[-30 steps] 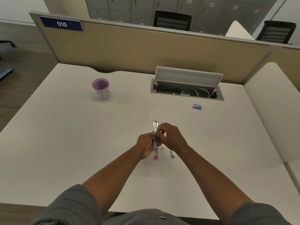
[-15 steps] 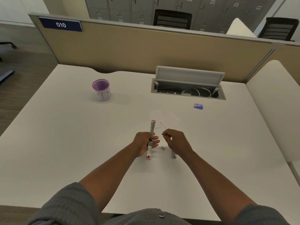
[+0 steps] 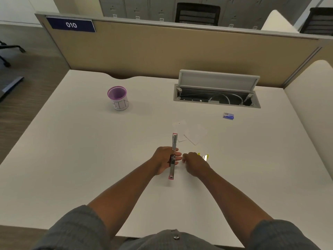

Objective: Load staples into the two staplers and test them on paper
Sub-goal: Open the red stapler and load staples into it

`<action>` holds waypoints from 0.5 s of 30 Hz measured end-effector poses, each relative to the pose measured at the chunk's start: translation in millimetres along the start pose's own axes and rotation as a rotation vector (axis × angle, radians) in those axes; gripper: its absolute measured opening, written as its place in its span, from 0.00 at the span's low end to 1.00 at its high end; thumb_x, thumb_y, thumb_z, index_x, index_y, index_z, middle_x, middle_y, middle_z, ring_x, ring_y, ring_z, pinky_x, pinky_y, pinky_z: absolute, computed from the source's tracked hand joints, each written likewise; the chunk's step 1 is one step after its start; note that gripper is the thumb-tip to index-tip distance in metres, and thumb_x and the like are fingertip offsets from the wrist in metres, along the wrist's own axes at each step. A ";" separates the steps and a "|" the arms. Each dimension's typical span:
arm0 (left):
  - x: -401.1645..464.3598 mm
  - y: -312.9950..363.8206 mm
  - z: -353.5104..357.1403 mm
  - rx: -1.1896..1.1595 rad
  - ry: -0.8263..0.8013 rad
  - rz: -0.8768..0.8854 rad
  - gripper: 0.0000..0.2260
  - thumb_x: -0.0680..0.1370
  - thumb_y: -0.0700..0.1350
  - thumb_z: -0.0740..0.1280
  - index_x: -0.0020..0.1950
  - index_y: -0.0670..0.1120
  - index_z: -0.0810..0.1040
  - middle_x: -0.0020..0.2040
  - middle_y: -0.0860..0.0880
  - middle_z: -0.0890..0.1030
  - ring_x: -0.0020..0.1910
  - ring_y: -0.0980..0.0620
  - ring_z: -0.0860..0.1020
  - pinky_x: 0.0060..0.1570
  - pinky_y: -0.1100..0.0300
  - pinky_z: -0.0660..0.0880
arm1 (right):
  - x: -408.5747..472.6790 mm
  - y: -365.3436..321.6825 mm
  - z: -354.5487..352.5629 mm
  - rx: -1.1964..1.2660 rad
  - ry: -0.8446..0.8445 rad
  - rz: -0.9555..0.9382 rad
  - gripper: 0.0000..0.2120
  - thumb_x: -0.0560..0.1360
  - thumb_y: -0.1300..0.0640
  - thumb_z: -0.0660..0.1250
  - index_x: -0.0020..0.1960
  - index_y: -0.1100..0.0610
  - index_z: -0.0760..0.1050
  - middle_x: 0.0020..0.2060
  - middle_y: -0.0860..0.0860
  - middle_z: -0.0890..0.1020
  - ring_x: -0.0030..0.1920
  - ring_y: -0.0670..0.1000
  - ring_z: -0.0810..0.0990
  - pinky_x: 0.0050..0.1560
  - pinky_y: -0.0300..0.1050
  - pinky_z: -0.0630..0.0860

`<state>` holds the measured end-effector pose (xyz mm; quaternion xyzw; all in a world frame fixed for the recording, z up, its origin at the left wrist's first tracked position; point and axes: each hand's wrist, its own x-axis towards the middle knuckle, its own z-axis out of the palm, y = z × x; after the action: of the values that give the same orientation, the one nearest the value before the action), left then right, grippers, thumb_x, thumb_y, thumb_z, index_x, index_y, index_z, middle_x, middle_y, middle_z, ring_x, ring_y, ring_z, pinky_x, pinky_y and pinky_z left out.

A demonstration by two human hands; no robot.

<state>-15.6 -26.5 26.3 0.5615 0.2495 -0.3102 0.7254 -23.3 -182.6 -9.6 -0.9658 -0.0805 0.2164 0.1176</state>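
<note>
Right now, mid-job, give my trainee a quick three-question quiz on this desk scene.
1. True or false: the left hand holds the pink-ended metal stapler, swung open.
2. The small blue staple box lies: A) inside the purple-rimmed white cup; B) on the white desk, in front of the open grey cable tray; C) in the right hand.
3. Fill in: the yellow stapler lies just beyond the ____ hand.

Key: 1 true; 2 B; 3 right.
</note>
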 end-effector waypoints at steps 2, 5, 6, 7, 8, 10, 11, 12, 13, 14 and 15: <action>-0.3 -2.1 -1.8 -0.019 -0.007 -0.008 0.10 0.81 0.37 0.59 0.60 0.36 0.75 0.50 0.39 0.82 0.49 0.43 0.82 0.51 0.52 0.78 | 0.3 0.7 -1.5 -0.001 -0.001 0.006 0.12 0.75 0.64 0.60 0.57 0.57 0.76 0.53 0.56 0.77 0.54 0.57 0.78 0.49 0.47 0.75; -1.7 -5.0 -3.0 -0.044 -0.025 -0.019 0.11 0.81 0.37 0.58 0.61 0.36 0.74 0.50 0.39 0.82 0.48 0.44 0.82 0.48 0.54 0.79 | 0.5 2.7 -7.0 0.065 0.020 0.010 0.15 0.75 0.65 0.59 0.59 0.57 0.77 0.55 0.55 0.79 0.56 0.55 0.77 0.50 0.42 0.71; -2.3 -5.8 -2.4 -0.044 -0.027 -0.020 0.11 0.81 0.37 0.58 0.61 0.36 0.74 0.50 0.39 0.82 0.48 0.44 0.82 0.48 0.54 0.78 | 0.1 4.1 -10.3 0.109 0.028 0.008 0.15 0.75 0.66 0.59 0.59 0.57 0.78 0.56 0.55 0.80 0.57 0.55 0.77 0.52 0.41 0.70; -2.4 -6.7 -2.6 -0.044 -0.028 -0.019 0.11 0.82 0.37 0.58 0.61 0.35 0.74 0.50 0.39 0.82 0.48 0.44 0.82 0.48 0.54 0.78 | 0.0 4.5 -14.0 0.159 0.043 0.005 0.15 0.76 0.66 0.59 0.58 0.58 0.79 0.55 0.55 0.81 0.57 0.54 0.77 0.53 0.39 0.70; -2.5 -7.5 -2.1 -0.043 -0.029 -0.020 0.11 0.82 0.37 0.58 0.61 0.35 0.74 0.51 0.39 0.82 0.49 0.44 0.82 0.49 0.54 0.78 | -0.5 5.1 -18.3 0.217 0.064 0.009 0.14 0.76 0.66 0.60 0.56 0.59 0.80 0.55 0.55 0.82 0.56 0.53 0.78 0.53 0.37 0.70; -2.9 -9.0 0.1 -0.030 -0.027 -0.024 0.12 0.82 0.37 0.57 0.62 0.35 0.74 0.52 0.38 0.82 0.51 0.43 0.82 0.50 0.53 0.78 | -2.9 7.2 -26.1 0.360 0.108 0.043 0.11 0.76 0.66 0.61 0.53 0.59 0.81 0.50 0.54 0.84 0.49 0.49 0.81 0.46 0.31 0.69; -3.0 -9.3 1.8 -0.020 -0.023 -0.024 0.12 0.82 0.37 0.57 0.62 0.36 0.74 0.52 0.38 0.82 0.51 0.43 0.82 0.51 0.53 0.78 | -4.5 8.1 -30.0 0.446 0.119 0.065 0.11 0.76 0.65 0.62 0.52 0.59 0.81 0.47 0.54 0.84 0.43 0.46 0.81 0.44 0.30 0.70; -3.2 -9.4 3.5 -0.012 -0.019 -0.023 0.12 0.82 0.38 0.57 0.62 0.36 0.74 0.52 0.38 0.82 0.51 0.43 0.82 0.51 0.53 0.78 | -6.0 9.1 -33.6 0.524 0.125 0.077 0.10 0.75 0.65 0.63 0.51 0.59 0.81 0.44 0.53 0.85 0.40 0.43 0.81 0.44 0.30 0.72; -3.6 -9.5 5.8 -0.007 -0.016 -0.022 0.12 0.82 0.37 0.57 0.61 0.36 0.74 0.52 0.39 0.82 0.50 0.44 0.83 0.51 0.53 0.78 | -7.6 10.3 -37.3 0.586 0.137 0.077 0.09 0.75 0.65 0.64 0.51 0.58 0.81 0.41 0.52 0.84 0.39 0.43 0.82 0.46 0.33 0.74; -4.0 -9.5 7.9 -0.005 -0.015 -0.022 0.11 0.82 0.37 0.57 0.61 0.36 0.74 0.51 0.39 0.82 0.48 0.44 0.83 0.51 0.53 0.78 | -8.8 10.9 -40.7 0.629 0.151 0.075 0.07 0.74 0.64 0.66 0.50 0.58 0.81 0.40 0.51 0.84 0.40 0.44 0.83 0.49 0.36 0.76; -4.6 -9.7 10.1 -0.005 -0.015 -0.022 0.11 0.82 0.37 0.57 0.61 0.36 0.74 0.51 0.38 0.82 0.47 0.44 0.83 0.51 0.53 0.78 | -10.4 11.5 -44.0 0.663 0.165 0.074 0.06 0.74 0.63 0.68 0.49 0.58 0.81 0.39 0.51 0.84 0.40 0.45 0.84 0.49 0.38 0.77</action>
<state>-25.7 -37.1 25.7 0.5546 0.2507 -0.3218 0.7253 -12.2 -204.2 30.1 -0.8916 0.0390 0.1563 0.4232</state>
